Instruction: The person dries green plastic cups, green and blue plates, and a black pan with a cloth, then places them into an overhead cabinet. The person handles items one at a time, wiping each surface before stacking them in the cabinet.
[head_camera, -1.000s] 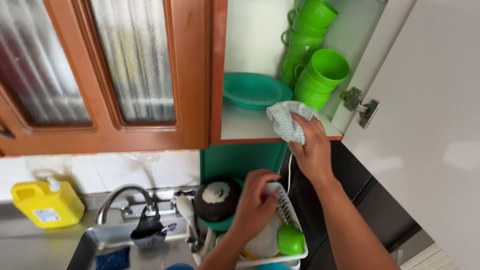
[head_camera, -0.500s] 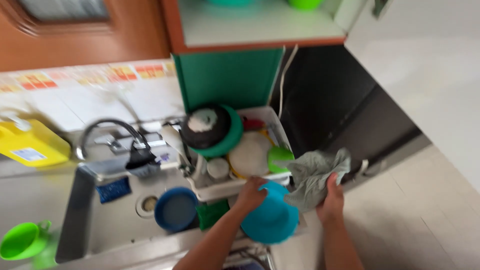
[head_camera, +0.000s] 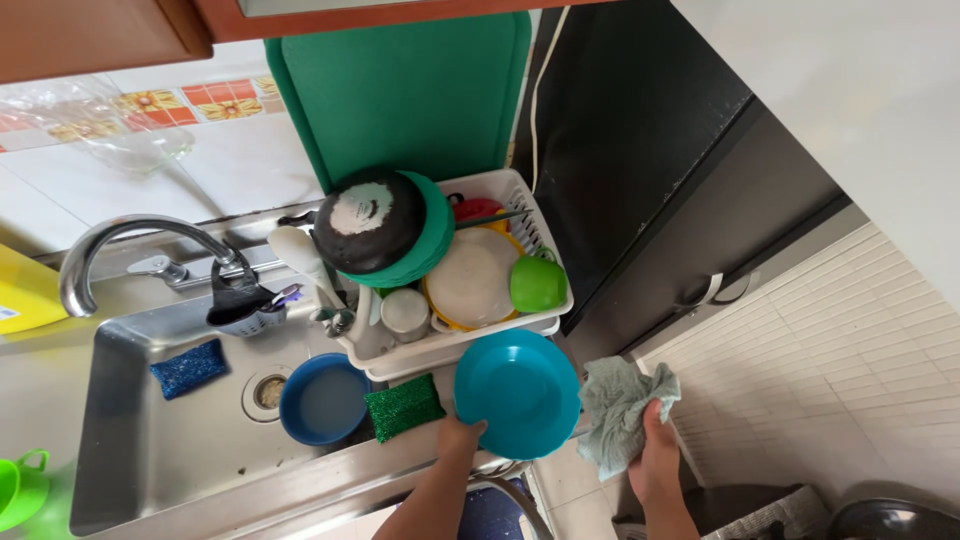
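1. Since before, both hands dropped from the cupboard shelf.
2. Steel sink (head_camera: 150, 460) holds a blue bowl (head_camera: 322, 398).
3. Left hand (head_camera: 458, 436) grips a teal plate (head_camera: 517, 394) before the white dish rack (head_camera: 545, 318).
4. Right hand (head_camera: 657, 452) clutches a grey cloth (head_camera: 620, 410) over the tiled floor (head_camera: 850, 370).

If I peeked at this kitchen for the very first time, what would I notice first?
Probably the bright teal plate held up in the left hand at the front of the sink, with a crumpled grey-green cloth gripped in the right hand beside it. Behind them sits a white dish rack crowded with a black pan, a cream plate and a green cup, in front of a big green cutting board.
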